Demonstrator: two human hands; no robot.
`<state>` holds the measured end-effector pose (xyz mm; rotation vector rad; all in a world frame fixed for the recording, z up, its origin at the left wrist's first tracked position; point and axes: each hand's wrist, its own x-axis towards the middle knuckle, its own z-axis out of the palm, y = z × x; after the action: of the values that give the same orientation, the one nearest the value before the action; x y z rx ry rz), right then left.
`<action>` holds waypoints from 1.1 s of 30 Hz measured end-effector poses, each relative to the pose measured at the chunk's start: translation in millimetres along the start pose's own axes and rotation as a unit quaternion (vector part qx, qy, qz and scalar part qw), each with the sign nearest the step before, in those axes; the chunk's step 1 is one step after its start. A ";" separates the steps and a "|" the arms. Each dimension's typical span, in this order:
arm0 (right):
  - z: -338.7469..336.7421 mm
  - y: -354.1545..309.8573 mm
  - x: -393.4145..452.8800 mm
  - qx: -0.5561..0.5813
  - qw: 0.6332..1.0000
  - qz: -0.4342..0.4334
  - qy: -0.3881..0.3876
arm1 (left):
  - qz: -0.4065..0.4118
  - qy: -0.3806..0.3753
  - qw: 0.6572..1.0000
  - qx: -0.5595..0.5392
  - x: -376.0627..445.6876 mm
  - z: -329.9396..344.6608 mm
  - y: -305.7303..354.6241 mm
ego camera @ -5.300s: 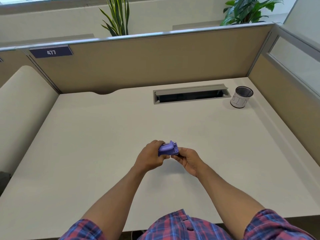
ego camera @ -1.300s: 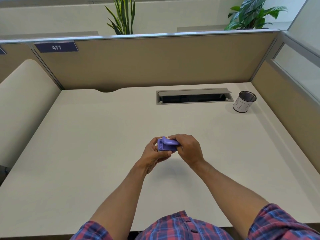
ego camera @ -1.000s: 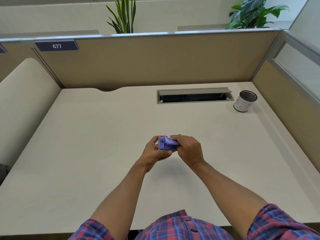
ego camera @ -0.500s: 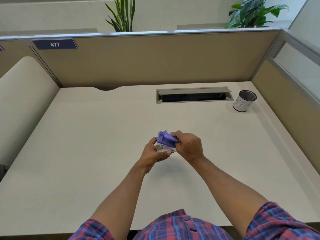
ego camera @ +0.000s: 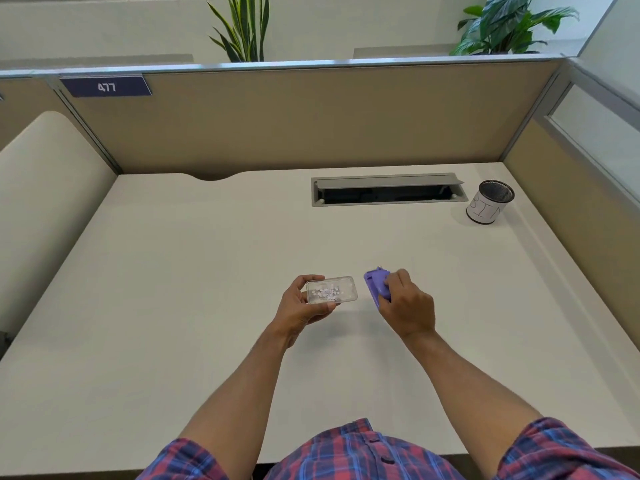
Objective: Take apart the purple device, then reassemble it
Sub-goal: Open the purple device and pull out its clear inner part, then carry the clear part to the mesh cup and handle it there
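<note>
desk [ego camera: 173, 306]: pale, broad, walled by tan cubicle panels; a person in a plaid shirt stands or sits at its near edge, both forearms reaching over it.

partition sign [ego camera: 106, 86]: dark blue plate, reads 477, fixed at the upper left of the back panel.

cable slot [ego camera: 388, 190]: grey rectangular opening, lid tipped up, set into the far right part of the desk.

mesh cup [ego camera: 490, 206]: black mesh cylinder wrapped in white paper with handwriting, upright, just right of the cable slot, well apart from the hands.

right hand [ego camera: 408, 308]: knuckles up, fingers curled and clenched around the purple device body [ego camera: 376, 285], which pokes out to the left of the fingers; whether it touches the desk cannot be told.

left hand [ego camera: 301, 306]: palm up, thumb and fingers grasping the left end of the clear tray [ego camera: 331, 289].

clear tray: transparent, shallow, rectangular, roughly level, separated from the purple part and just left of it; a small gap shows between the two.

paper dots [ego camera: 327, 292]: small pale discs, clustered inside the clear tray.
</note>
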<state>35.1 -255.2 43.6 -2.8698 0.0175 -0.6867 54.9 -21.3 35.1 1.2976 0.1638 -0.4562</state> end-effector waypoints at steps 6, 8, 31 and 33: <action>13.5 26.9 -44.4 -0.069 0.995 -0.009 -0.070 | -0.004 -0.001 1.000 0.001 1.2 1.3 0.3; 15.0 31.5 -52.0 -0.083 0.992 -0.004 -0.094 | -0.005 0.001 1.000 0.000 1.8 0.7 0.8; 26.5 29.7 -64.0 -0.099 0.986 -0.077 -0.106 | -0.005 -0.017 1.000 0.011 6.0 2.9 6.8; 28.1 31.0 -65.5 -0.080 0.988 -0.074 -0.109 | -0.005 -0.017 1.000 0.013 6.8 3.7 7.5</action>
<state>-9.7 -276.9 -16.1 -3.1097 -0.1805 -0.4082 63.7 -24.9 40.3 1.3138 0.1367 -0.4899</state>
